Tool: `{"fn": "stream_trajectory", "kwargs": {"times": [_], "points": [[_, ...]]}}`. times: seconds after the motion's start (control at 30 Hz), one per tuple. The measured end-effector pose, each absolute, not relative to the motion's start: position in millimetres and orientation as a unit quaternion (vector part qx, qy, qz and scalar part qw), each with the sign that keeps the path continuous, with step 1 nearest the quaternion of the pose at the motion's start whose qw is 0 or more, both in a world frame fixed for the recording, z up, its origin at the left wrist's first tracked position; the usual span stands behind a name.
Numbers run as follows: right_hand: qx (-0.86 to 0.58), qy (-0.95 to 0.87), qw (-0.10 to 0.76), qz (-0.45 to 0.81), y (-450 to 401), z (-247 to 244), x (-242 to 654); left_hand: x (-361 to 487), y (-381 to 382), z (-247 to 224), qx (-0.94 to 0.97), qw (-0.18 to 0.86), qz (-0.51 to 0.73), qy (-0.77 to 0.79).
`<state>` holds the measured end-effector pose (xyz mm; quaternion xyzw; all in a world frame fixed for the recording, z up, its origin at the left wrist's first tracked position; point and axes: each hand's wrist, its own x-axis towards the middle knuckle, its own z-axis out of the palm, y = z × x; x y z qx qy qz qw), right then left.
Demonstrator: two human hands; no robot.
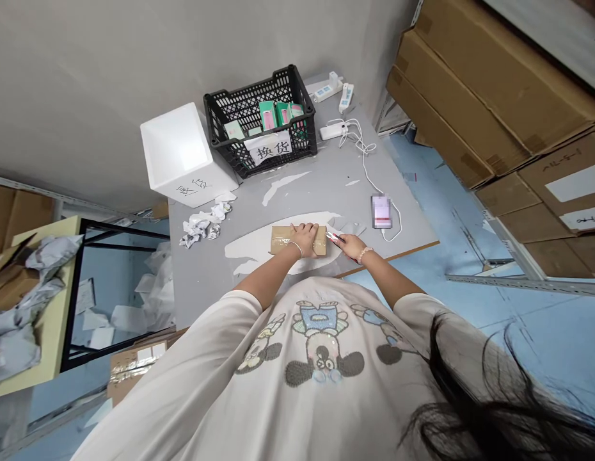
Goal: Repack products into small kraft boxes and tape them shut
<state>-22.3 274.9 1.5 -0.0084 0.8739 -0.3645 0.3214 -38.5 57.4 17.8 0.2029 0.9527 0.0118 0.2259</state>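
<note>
White cotton T-shirt (321,384) with a sequinned cartoon print fills the bottom of the view, and dark hair (475,410) hangs across its lower right. Both forearms reach forward to the edge of a grey surface (206,282). The left hand (304,237), wearing a thin bangle, lies open and flat on top of a small cardboard parcel (280,240) bound in transparent tape, which sits near the surface's front edge on a white patch. The right hand (350,246), wearing a beaded bracelet, is curled around a small red-and-white tool (334,238), its tip just beside the parcel's right end; the exact kind of tool is too small to tell.

Left of the parcel lies crumpled white paper (201,225). To the right, a blurred smartphone (381,211) lies face up, trailing a white cable (362,160) to a white power adapter (333,131). Further on, a black plastic crate (244,96) with a paper sign reading 换货 (269,147) holds green-and-pink boxes (267,115), beside a white foam box (177,153) with handwriting on it. A white power strip (326,89) lies near the wall, and large cardboard cartons (489,83) stand stacked on shelving at the right.
</note>
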Motion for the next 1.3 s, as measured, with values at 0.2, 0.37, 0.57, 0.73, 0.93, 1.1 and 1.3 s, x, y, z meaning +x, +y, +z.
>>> {"fn": "stream_trajectory", "kwargs": {"times": [0.2,0.37,0.57,0.73,0.93,1.1,1.3], "points": [[0.015,0.864,0.310,-0.397,268.4,-0.8,-13.4,-39.0,56.4,14.9,0.209,0.217,0.021,0.953],[0.028,0.849,0.310,-0.428,269.3,-5.6,-1.4,-38.2,54.7,13.6,0.220,0.217,0.021,0.951],[0.034,0.840,0.300,-0.451,268.3,-10.2,8.5,-37.4,53.9,13.0,0.223,0.215,0.020,0.951],[0.044,0.841,0.288,-0.455,264.9,-15.0,16.9,-37.3,54.1,11.8,0.224,0.210,0.024,0.951],[0.051,0.840,0.276,-0.464,262.7,-18.9,23.9,-37.2,54.9,14.2,0.221,0.216,0.021,0.951],[0.043,0.856,0.271,-0.438,262.9,-22.9,28.3,-36.6,56.3,17.6,0.215,0.226,0.011,0.950],[0.011,0.888,0.247,-0.387,263.1,-24.9,38.2,-35.0,58.0,18.5,0.200,0.225,0.012,0.954]]}}
